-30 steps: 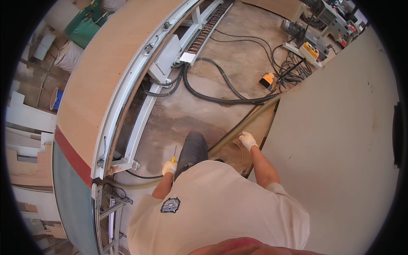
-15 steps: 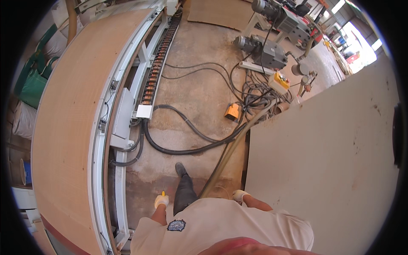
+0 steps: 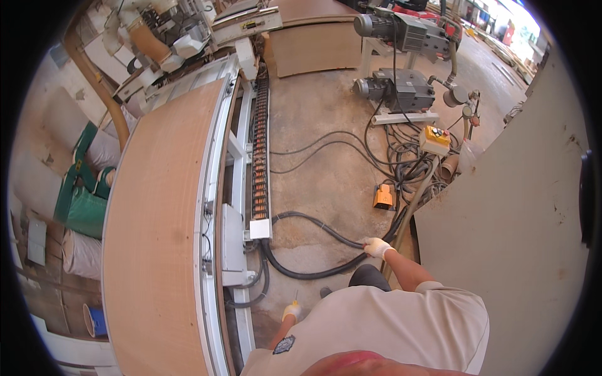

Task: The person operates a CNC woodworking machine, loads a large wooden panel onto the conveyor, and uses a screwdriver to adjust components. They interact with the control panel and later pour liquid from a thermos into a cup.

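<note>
Both hands wear knitted cloth gloves, white with a yellowish tinge: the right hand [image 3: 378,247] and the left hand [image 3: 291,310]. The person's shirt [image 3: 389,329] is soft, matt beige cloth. On the left, the long wood panel [image 3: 160,250] shows a smooth, matt reddish-brown face, edged by a painted white metal rail [image 3: 216,207]. The floor [image 3: 326,182] is rough, stained, dusty concrete. Black hoses [image 3: 313,269] near the right hand look like dull rubber. On the right, the big pale board [image 3: 514,238] is flat, matt and speckled with small marks. Far off, grey metal motors [image 3: 398,91] look dusty, and a yellow control box [image 3: 436,139] has a plastic sheen.
</note>
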Action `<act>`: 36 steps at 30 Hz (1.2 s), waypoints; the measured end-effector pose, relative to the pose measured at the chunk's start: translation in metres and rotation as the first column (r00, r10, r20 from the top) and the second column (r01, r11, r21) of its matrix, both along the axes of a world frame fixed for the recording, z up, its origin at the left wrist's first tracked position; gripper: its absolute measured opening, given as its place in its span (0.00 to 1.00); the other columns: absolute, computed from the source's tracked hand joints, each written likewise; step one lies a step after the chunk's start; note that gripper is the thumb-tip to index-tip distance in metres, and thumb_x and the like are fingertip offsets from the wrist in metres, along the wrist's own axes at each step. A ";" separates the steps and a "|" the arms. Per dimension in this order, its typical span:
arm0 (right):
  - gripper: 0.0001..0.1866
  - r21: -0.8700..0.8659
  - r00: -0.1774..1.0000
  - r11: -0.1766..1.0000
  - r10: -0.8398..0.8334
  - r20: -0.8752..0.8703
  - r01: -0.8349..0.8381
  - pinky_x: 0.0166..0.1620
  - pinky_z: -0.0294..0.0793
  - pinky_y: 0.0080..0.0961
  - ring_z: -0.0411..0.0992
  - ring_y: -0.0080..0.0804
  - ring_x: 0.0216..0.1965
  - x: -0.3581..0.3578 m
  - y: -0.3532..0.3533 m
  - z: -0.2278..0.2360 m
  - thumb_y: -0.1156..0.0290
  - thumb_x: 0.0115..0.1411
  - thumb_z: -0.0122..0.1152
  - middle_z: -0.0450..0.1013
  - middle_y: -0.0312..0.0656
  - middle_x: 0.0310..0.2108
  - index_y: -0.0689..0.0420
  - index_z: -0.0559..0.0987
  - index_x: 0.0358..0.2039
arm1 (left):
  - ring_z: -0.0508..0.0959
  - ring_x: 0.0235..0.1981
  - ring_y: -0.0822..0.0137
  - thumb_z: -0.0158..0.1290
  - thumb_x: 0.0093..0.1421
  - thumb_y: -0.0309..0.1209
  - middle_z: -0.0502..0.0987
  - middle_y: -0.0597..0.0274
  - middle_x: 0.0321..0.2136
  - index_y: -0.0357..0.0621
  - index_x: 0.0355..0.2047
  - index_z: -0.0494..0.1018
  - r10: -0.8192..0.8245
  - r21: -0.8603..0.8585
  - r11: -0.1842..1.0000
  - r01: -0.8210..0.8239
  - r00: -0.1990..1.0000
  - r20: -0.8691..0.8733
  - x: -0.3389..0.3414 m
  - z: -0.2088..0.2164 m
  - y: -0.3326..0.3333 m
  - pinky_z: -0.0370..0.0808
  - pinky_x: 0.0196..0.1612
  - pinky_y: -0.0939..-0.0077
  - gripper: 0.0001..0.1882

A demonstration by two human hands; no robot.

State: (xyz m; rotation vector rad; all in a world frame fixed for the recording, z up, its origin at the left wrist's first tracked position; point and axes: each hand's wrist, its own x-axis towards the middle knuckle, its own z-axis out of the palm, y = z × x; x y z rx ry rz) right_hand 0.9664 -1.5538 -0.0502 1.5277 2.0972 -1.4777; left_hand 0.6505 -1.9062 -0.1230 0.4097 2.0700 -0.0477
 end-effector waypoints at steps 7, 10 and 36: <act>0.20 -0.414 0.826 0.886 0.066 0.560 0.209 0.51 0.79 0.43 0.81 0.41 0.48 0.132 0.043 -0.089 0.58 0.67 0.58 0.82 0.47 0.51 0.55 0.83 0.53 | 0.82 0.51 0.47 0.52 0.65 0.48 0.83 0.43 0.49 0.38 0.51 0.81 -0.543 0.087 0.839 0.536 0.822 0.170 -0.048 -0.012 0.072 0.77 0.52 0.58 0.26; 0.17 -0.509 0.824 0.844 0.164 0.543 0.167 0.48 0.79 0.44 0.82 0.43 0.46 0.142 0.107 -0.117 0.62 0.62 0.60 0.83 0.48 0.47 0.53 0.85 0.48 | 0.83 0.49 0.49 0.55 0.65 0.45 0.84 0.46 0.47 0.38 0.49 0.81 -0.444 0.083 0.896 0.437 0.879 0.172 -0.076 -0.015 0.121 0.78 0.49 0.57 0.23; 0.09 -0.648 0.662 0.740 -0.578 -0.477 0.179 0.49 0.79 0.43 0.81 0.40 0.44 -0.325 0.884 0.040 0.63 0.69 0.58 0.82 0.41 0.39 0.54 0.80 0.41 | 0.74 0.20 0.74 0.70 0.53 0.37 0.80 0.68 0.23 0.44 0.33 0.83 0.177 0.357 0.852 -0.383 0.853 0.492 -0.233 0.158 0.835 0.66 0.23 0.76 0.13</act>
